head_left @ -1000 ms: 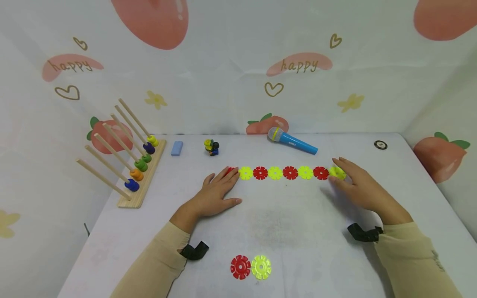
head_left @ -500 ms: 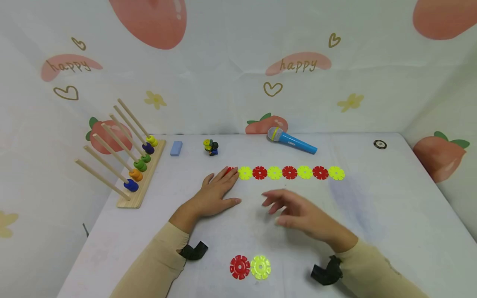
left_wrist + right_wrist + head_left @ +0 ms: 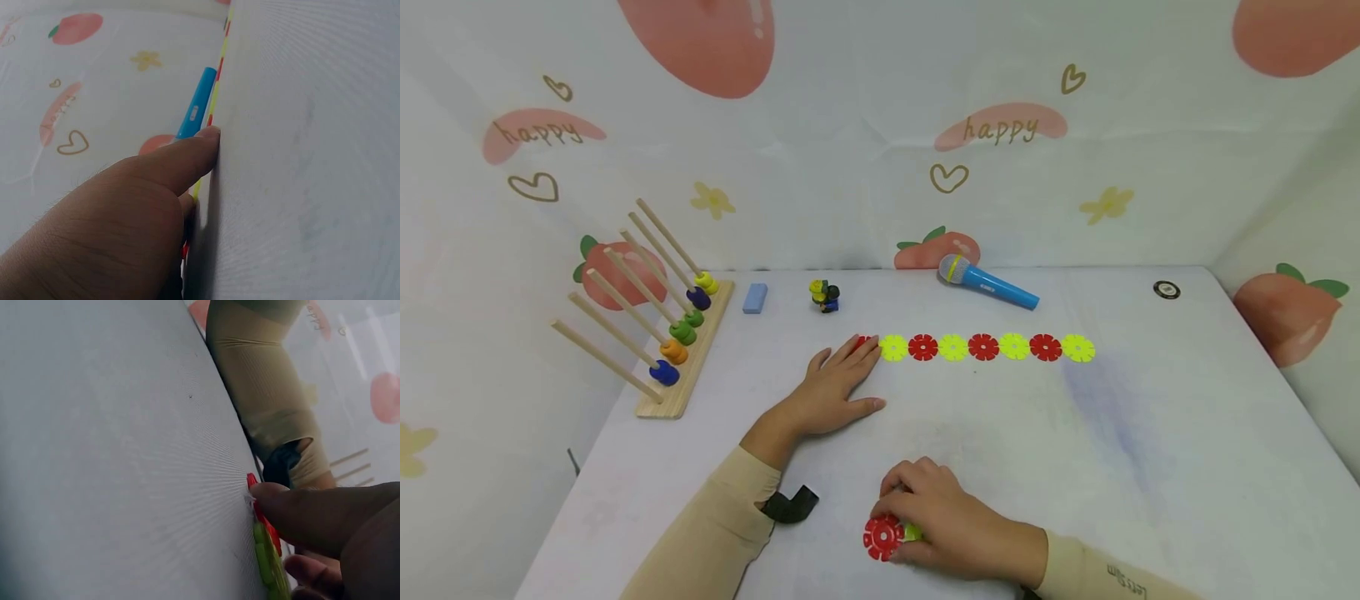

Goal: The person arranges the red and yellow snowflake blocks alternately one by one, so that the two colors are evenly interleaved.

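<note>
My left hand (image 3: 823,398) lies flat on the table, its fingertips over the leftmost red flower disc (image 3: 863,340), which is mostly covered. From there a row of alternating yellow discs (image 3: 953,347) and red discs (image 3: 922,347) runs rightward, edge to edge. Near the front, my right hand (image 3: 951,523) pinches a loose red flower disc (image 3: 882,537) between curled fingers and thumb. Partly hidden under that hand is a yellow flower disc (image 3: 913,532). In the right wrist view, the thumb (image 3: 275,499) presses at the red disc's edge, with the yellow disc right against it.
A wooden peg rack (image 3: 688,367) with coloured beads stands at the left. Along the back are a blue block (image 3: 755,298), small yellow and dark figures (image 3: 824,296), a blue microphone (image 3: 992,283) and a black round chip (image 3: 1167,290).
My right hand has left the row's right end, swept left and toward the front, and taken hold of the loose red flower disc. The left hand has stayed in place.
</note>
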A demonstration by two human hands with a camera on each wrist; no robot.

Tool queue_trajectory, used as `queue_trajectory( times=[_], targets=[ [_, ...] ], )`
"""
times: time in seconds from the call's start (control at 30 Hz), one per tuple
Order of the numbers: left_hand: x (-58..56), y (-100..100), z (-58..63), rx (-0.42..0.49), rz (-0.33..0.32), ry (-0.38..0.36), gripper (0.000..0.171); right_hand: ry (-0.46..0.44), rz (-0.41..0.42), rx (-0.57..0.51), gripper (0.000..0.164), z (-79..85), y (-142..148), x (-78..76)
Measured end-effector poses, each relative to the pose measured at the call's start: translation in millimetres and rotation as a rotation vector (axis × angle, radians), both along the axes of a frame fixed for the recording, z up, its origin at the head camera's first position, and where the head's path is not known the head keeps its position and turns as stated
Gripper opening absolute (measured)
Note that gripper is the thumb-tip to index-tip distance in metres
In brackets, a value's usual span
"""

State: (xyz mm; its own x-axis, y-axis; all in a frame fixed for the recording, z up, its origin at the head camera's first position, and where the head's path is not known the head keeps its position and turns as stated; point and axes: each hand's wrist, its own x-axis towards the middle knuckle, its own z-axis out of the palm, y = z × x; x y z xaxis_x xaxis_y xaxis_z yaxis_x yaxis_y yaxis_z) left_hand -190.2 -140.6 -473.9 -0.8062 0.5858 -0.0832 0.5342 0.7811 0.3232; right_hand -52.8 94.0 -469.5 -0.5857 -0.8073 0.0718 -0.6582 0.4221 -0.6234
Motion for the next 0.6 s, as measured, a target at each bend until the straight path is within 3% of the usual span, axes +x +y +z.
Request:
queue_trajectory(
  times=[0.17,0.27,0.43,0.6],
  targets=[
    [0.2,1,0.1,-0.008,0.002,0.001,0.083,-0.139,-0.042,-0.031,0.032,3.9,4,-7.7],
    [0.2,0,-0.6,-0.006,0.006,-0.001,0.084,-0.196,-0.107,-0.071,0.024,9.8,11,-17.1],
    [0.0,0,-1.1,-0.006,0.011,-0.009,0.086,-0.191,-0.296,-0.127,0.025,25.9,36,-41.1],
    [0.1,0,-0.2,-0.005,0.008,-0.019,0.085,-0.234,-0.509,-0.258,0.019,38.3,83,-72.2]
  ],
)
